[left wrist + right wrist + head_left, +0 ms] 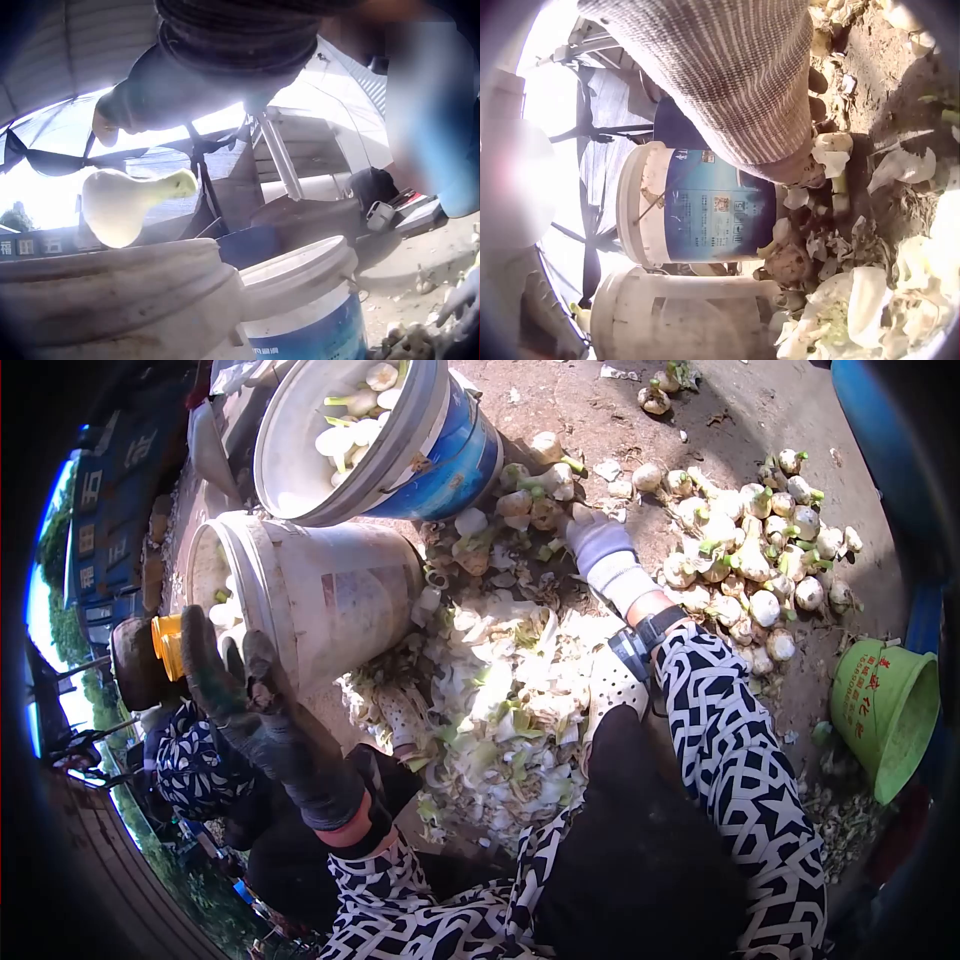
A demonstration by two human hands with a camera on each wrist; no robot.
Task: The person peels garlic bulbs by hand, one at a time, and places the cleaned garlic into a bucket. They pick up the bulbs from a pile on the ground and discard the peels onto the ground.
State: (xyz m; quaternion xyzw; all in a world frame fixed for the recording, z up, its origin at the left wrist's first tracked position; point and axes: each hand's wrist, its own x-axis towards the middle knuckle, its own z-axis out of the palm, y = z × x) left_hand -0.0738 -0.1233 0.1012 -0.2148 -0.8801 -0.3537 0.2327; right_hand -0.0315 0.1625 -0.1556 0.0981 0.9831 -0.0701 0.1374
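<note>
My left hand (245,695), in a dark glove, has its fingers extended beside the mouth of the off-white bucket (330,595). In the left wrist view a peeled bulb with a green stem (116,206) hangs in mid-air above the bucket rim (112,259), apart from the gloved hand (217,67). My right hand (605,555), in a pale glove, is low at the unpeeled bulbs (530,500) near the blue-and-white bucket (440,460). In the right wrist view the striped glove (727,82) hides the fingertips, with a brownish bulb against its lower edge.
Peelings (510,710) cover the ground between the shoes. A large pile of bulbs (755,550) lies to the right, near a green bucket (880,705). Both left-hand buckets hold pale bulbs. Another person in a patterned cap (200,765) is at the left.
</note>
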